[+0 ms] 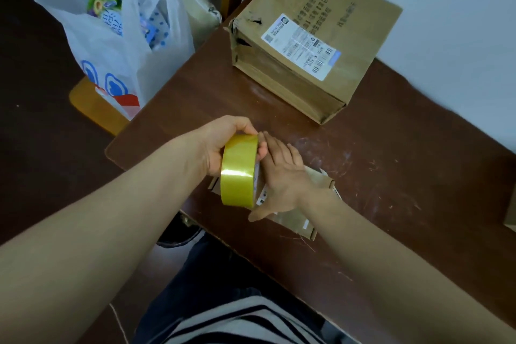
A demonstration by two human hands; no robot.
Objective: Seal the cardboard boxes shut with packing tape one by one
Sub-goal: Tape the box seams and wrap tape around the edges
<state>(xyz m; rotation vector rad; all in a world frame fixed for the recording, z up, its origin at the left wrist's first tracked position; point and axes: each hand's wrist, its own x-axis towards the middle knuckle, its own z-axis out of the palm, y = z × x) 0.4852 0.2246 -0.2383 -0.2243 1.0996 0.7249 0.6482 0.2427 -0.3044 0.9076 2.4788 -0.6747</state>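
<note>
Left hand [223,145] grips the tape roll [238,173], fingers curled over its far edge. The roll stands on edge above the near part of the table [391,176]. Right hand [282,173] lies just right of the roll, fingers straight and touching its side. Whether the palm rests on the small box [321,180] beneath cannot be told. The small box lies flat under both hands. The large box [349,36], labelled and torn at one corner, sits far right against the wall. A filled plastic bag [111,50] stands far left.
</note>
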